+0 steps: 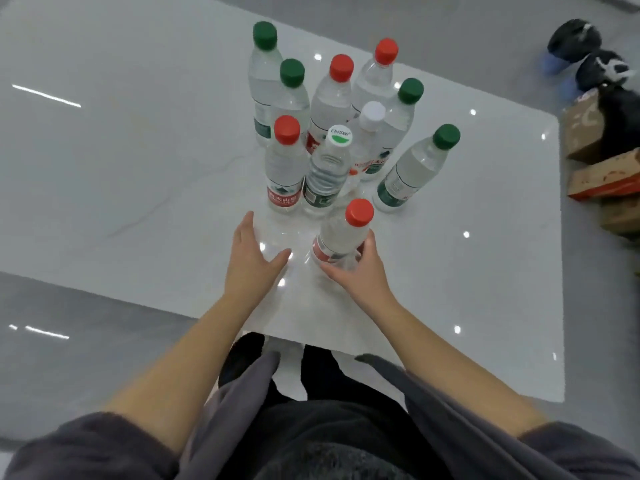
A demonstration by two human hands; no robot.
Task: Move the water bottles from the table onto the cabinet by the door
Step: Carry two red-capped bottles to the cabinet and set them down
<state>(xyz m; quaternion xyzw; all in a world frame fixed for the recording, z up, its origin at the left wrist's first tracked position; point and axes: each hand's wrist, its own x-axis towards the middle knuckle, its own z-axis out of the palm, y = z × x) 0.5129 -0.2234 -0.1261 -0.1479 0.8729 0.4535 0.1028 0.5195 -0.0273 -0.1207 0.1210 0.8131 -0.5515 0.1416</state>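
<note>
Several clear water bottles stand upright in a cluster on a glossy white table. Their caps are red, green or white. The nearest one, a red-capped bottle, stands apart at the front, and my right hand is wrapped around its lower body. My left hand hovers flat and open over the table just left of it, holding nothing. Just beyond my left hand stand another red-capped bottle and a green-and-white-capped bottle. A green-capped bottle stands furthest right. The cabinet and door are out of view.
Grey glossy floor surrounds the table. Cardboard boxes and dark bags lie on the floor beyond the table's right edge. The table's near edge runs just in front of my legs.
</note>
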